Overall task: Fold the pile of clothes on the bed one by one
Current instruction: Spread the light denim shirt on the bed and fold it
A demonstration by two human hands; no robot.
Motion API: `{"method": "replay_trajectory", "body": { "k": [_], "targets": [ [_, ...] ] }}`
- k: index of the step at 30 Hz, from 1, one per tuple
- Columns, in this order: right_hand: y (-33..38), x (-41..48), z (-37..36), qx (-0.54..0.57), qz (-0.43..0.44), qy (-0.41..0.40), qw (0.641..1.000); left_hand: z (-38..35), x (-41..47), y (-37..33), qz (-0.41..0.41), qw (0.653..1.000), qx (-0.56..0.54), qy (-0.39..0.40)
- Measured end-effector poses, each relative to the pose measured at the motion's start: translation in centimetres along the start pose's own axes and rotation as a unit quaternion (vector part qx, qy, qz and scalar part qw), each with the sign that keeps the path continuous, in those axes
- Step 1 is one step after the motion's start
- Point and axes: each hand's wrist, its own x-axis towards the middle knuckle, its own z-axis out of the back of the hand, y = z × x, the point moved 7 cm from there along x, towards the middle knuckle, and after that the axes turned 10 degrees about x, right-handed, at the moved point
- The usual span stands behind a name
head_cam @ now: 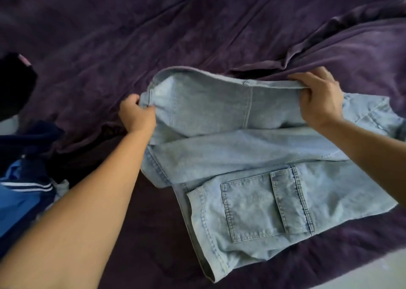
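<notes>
A pair of pale blue washed-denim trousers [241, 156] lies across the crumpled purple velvety bedcover [153, 36], toward the near right corner of the bed, already doubled into a broad band. Its far portion is raised off the cover as a flap. The left hand [137, 112] has fingers and thumb curled tight round the flap's left end, and the right hand [320, 99] clamps the right end with the fingers wrapped over the top edge. Holding both ends at once seems meant to keep that edge taut and level, so the flap can come down square onto the part lying flat nearer the person. This looks like the middle of folding this one garment.

The only thing here that could hold anything is the stitched rectangular patch pocket [263, 205] on the flat lower half. It lies smooth with no bulge, though what is inside, if anything, cannot be told.

Along the bed's left edge, well apart from the denim, sits the heap of unfolded clothes [33, 148], with a bright blue garment with white stripes [22, 192] nearest and dark navy cloth behind it. A black rounded object [13, 86] lies further up that edge. Judging by that heap, much of the task remains.
</notes>
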Motion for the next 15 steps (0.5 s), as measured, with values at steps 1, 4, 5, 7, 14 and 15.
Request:
{"method": "replay_trajectory", "body": {
  "k": [1, 4, 5, 7, 14, 15],
  "targets": [
    [0.5, 0.1, 1.6, 0.009, -0.004, -0.02, 1.0, 1.7, 0.4, -2.4, -0.039, 0.999, 0.001, -0.033],
    [1.5, 0.0, 5.9, 0.021, -0.018, -0.077, 0.997, 6.2, 0.9, -7.4, -0.109, 0.986, 0.017, -0.121],
    [1.7, -0.4, 6.9, 0.02, -0.021, -0.09, 0.995, 7.0, 0.6, -8.0, -0.113, 0.983, 0.025, -0.14],
    [2.0, -2.0, 8.1, 0.008, -0.017, -0.095, 0.995, 7.6, -1.0, -7.8, -0.11, 0.982, 0.039, -0.147],
    [-3.3, -14.5, 1.7, -0.171, -0.07, 0.181, 0.966, 1.2, -9.9, 5.3, 0.074, 0.982, 0.134, 0.111],
    [-4.9, -16.4, 0.8, -0.196, -0.11, 0.227, 0.948, 0.5, -11.3, 7.4, 0.126, 0.976, 0.107, 0.142]
  ]
}}
